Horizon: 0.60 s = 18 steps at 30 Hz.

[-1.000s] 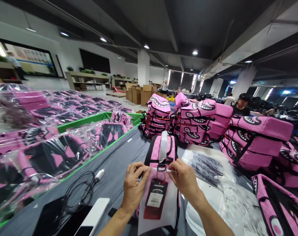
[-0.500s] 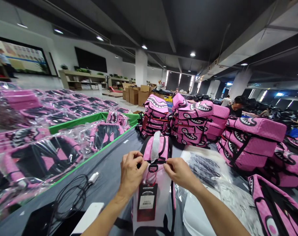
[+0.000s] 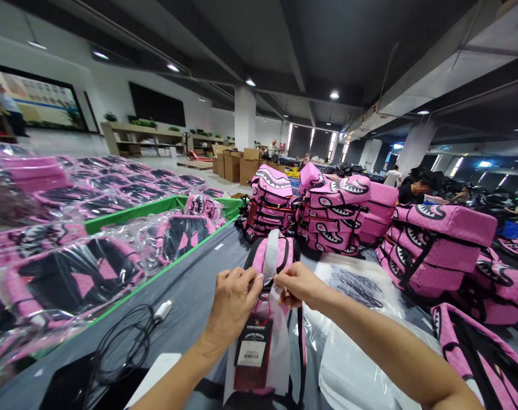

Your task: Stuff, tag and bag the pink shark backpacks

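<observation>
A pink and black backpack (image 3: 285,250) lies on the grey table below my hands, its top handle wrapped in a white strip (image 3: 270,259). A translucent white sheet (image 3: 279,341) covers its middle, under a black and red hang tag (image 3: 253,353) with a barcode label on a red loop. My left hand (image 3: 233,302) is closed, its thumb and fingers pinching the sheet's upper edge just below the handle. Close beside it, my right hand (image 3: 299,286) pinches a gathered part of the same sheet. The fingers partly hide the buckle area.
Stacked pink shark-face backpacks (image 3: 438,245) stand along the right and back. Bagged backpacks (image 3: 79,279) fill a green-edged bin (image 3: 186,245) at left. Flat plastic bags (image 3: 348,364) lie to the right; a coiled black cable (image 3: 128,336) is at left. A person (image 3: 412,188) is behind the stacks.
Both hands have come closer together below the handle, the right one moving left. The sheet's top is now bunched between them, and the tag has shifted slightly left and tilted.
</observation>
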Each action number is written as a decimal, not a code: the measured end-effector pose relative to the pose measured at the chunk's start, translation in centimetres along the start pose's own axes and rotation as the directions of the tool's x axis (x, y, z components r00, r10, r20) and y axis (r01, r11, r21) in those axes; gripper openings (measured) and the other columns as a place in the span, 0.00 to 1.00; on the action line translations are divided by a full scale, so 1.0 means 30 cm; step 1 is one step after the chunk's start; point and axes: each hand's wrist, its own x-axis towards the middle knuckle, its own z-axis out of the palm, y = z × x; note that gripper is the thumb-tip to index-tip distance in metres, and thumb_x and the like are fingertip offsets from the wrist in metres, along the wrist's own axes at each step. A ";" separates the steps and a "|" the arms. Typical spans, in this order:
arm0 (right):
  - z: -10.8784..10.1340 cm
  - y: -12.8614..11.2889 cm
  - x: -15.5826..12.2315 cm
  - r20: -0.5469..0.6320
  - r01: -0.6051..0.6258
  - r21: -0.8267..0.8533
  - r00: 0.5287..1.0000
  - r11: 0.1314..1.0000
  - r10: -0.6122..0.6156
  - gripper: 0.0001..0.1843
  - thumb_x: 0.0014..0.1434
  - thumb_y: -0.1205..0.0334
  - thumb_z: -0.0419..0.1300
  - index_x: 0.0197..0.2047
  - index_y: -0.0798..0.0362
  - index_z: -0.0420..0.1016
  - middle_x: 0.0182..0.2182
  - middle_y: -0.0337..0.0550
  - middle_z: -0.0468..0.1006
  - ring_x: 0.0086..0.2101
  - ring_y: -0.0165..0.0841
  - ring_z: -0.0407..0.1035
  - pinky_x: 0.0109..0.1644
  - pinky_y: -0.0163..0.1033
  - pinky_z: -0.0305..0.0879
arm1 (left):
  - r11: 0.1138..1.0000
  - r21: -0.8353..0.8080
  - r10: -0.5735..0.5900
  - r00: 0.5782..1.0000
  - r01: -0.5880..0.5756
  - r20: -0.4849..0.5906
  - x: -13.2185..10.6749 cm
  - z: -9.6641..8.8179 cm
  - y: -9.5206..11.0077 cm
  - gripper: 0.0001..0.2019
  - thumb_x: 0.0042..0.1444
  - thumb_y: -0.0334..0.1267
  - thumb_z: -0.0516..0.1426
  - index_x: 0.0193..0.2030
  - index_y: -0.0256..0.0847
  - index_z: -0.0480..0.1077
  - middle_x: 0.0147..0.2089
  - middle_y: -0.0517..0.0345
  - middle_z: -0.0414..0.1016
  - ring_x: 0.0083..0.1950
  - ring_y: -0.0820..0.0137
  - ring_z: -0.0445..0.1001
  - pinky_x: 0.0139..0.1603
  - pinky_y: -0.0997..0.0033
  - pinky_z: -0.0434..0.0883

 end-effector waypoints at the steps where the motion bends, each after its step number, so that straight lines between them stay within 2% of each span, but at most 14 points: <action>1: 0.009 -0.003 0.001 0.019 -0.005 0.005 1.000 1.000 0.005 0.19 0.61 0.73 0.50 0.18 0.55 0.66 0.13 0.35 0.71 0.11 0.22 0.60 0.12 0.27 0.50 | 1.000 0.009 0.004 1.000 -0.004 0.009 0.005 0.000 0.002 0.16 0.65 0.43 0.49 0.28 0.43 0.70 0.27 0.60 0.72 0.33 0.65 0.71 0.45 0.60 0.59; 4: 0.023 0.004 0.000 0.101 -0.008 0.013 0.995 1.000 0.007 0.18 0.67 0.65 0.52 0.24 0.57 0.69 0.16 0.37 0.74 0.12 0.23 0.62 0.13 0.27 0.52 | 1.000 0.012 -0.007 1.000 0.007 0.014 -0.005 -0.010 -0.004 0.18 0.67 0.44 0.48 0.30 0.44 0.72 0.29 0.59 0.74 0.34 0.64 0.71 0.46 0.60 0.59; 7: 0.019 0.028 -0.005 0.227 -0.001 0.057 0.974 0.998 -0.012 0.16 0.71 0.54 0.49 0.37 0.55 0.70 0.18 0.38 0.77 0.13 0.26 0.66 0.14 0.26 0.53 | 0.998 0.048 -0.043 0.999 0.042 0.026 -0.049 -0.030 -0.015 0.19 0.67 0.50 0.49 0.32 0.46 0.75 0.30 0.60 0.76 0.37 0.63 0.72 0.46 0.59 0.57; 9: 0.015 0.043 -0.006 0.289 0.004 0.077 0.957 0.997 -0.026 0.17 0.72 0.52 0.45 0.43 0.54 0.68 0.19 0.38 0.78 0.13 0.27 0.66 0.15 0.26 0.55 | 0.992 0.071 -0.106 0.994 0.104 0.021 -0.084 -0.036 -0.014 0.18 0.63 0.55 0.53 0.32 0.46 0.75 0.30 0.61 0.75 0.38 0.62 0.72 0.46 0.59 0.57; 11: 0.016 0.051 -0.005 0.313 -0.002 0.073 0.949 0.997 -0.021 0.20 0.73 0.50 0.41 0.46 0.54 0.67 0.19 0.38 0.77 0.13 0.27 0.67 0.16 0.26 0.56 | 0.980 0.066 -0.185 0.982 0.187 -0.038 -0.113 -0.026 -0.003 0.18 0.59 0.57 0.57 0.31 0.45 0.74 0.29 0.61 0.74 0.37 0.62 0.71 0.46 0.59 0.58; 14: 0.028 0.053 -0.005 0.318 -0.005 0.035 0.948 0.999 -0.007 0.23 0.74 0.45 0.38 0.47 0.53 0.65 0.19 0.37 0.77 0.13 0.27 0.65 0.17 0.26 0.56 | 0.965 0.025 -0.255 0.954 0.262 -0.160 -0.137 0.013 0.022 0.13 0.59 0.50 0.57 0.30 0.45 0.73 0.29 0.60 0.73 0.39 0.61 0.71 0.48 0.59 0.60; 18: 0.040 0.055 -0.021 0.311 0.050 -0.042 0.950 0.998 -0.034 0.23 0.75 0.45 0.38 0.52 0.52 0.64 0.19 0.34 0.75 0.12 0.25 0.61 0.18 0.27 0.54 | 0.965 -0.016 -0.257 0.937 0.261 -0.237 -0.147 0.065 0.046 0.06 0.58 0.39 0.56 0.34 0.46 0.74 0.33 0.58 0.77 0.43 0.59 0.72 0.49 0.58 0.61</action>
